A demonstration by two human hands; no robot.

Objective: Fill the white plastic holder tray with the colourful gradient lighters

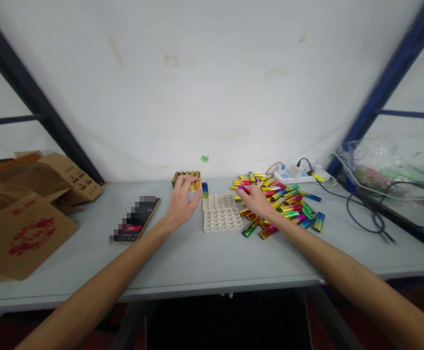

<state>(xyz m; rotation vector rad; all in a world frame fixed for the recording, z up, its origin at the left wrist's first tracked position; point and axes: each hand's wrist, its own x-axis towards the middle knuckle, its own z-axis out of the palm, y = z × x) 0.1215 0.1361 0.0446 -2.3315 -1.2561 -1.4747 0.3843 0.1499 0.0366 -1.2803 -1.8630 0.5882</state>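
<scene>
My left hand point(183, 203) is at a block of upright gold pieces with dark tops point(177, 178), its thumb and fingers apart in front of them. Whether the fingertips touch the block, I cannot tell. A blue-and-yellow lighter-like case point(205, 190) stands upright just right of that hand. Between my hands lies a white tray with rows of holes point(222, 221). My right hand point(254, 198) pinches a small shiny magenta piece point(243, 188), mostly hidden by the fingers. It is over the left part of a pile of metallic, many-coloured lighter-like cases point(288, 199).
On the left lie a phone point(139, 218) and opened cardboard boxes point(29, 233). A white power strip point(295, 174) with plugs is behind the pile. Dark cables point(374, 218) and a clear plastic bag point(374, 158) are at the right. A white wall point(219, 97) closes the table's back.
</scene>
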